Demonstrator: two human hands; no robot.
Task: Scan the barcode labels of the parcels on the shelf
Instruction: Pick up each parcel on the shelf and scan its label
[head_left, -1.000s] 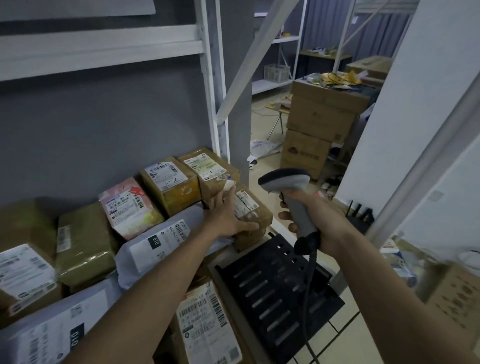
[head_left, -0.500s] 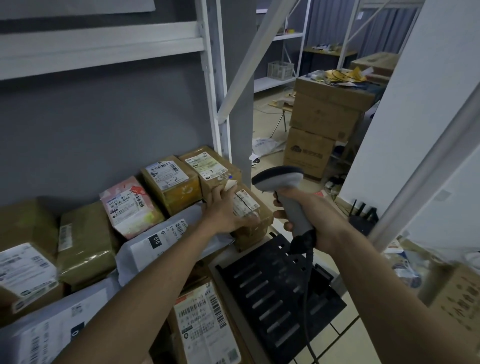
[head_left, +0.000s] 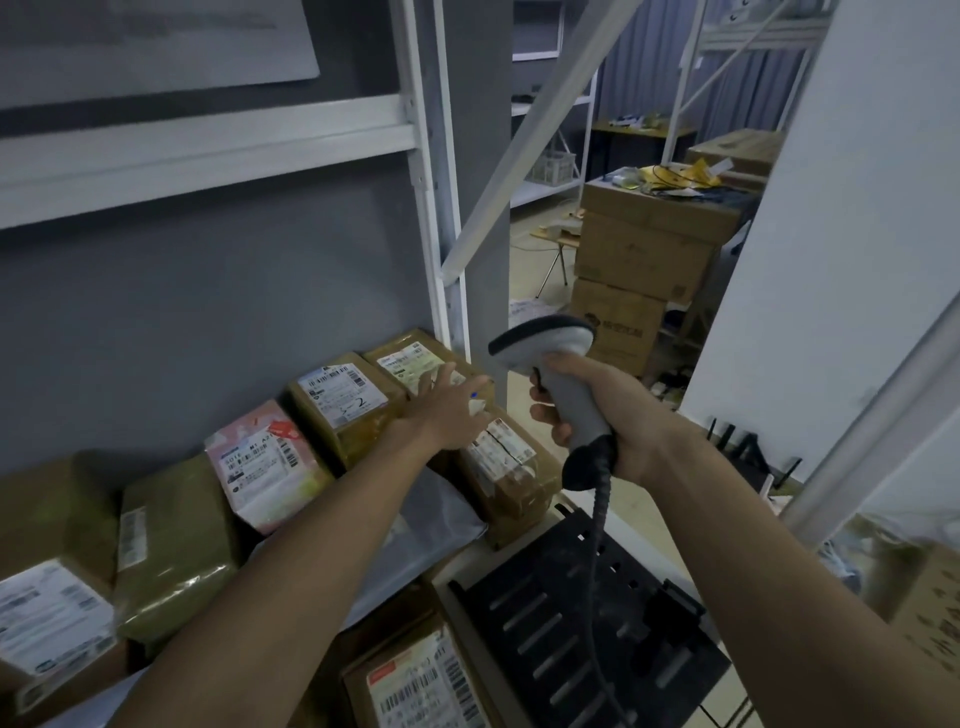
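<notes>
**Head view: left hand over the parcel row, scanner raised in right hand**

Landmark: the pink parcel on the shelf, label up, tilted against the grey back wall.

- Far left of the pink parcel: brown box with a white label on its top face; print blurred, not readable.
- Just left of the pink parcel: olive-wrapped parcel, narrow label along its left side.
- Right of the pink parcel, touching it: brown box marked "2", barcode label facing up.
- Further right, at the back corner by the white upright: another labelled box, partly covered by the left hand.
- Left hand: fingers straight and spread, reaching over that corner box; contact with it cannot be told. Grips nothing.
- Right of and below the left hand: taped brown box, label up, at the shelf's right end.
- Below the pink parcel, under the left forearm: grey mailer bag.
- Well right of the pink parcel: right hand wrapped around the handle of the grey barcode scanner; scanner head points left toward the parcels, cable hanging down.
- Below the scanner: black slotted panel.
</notes>
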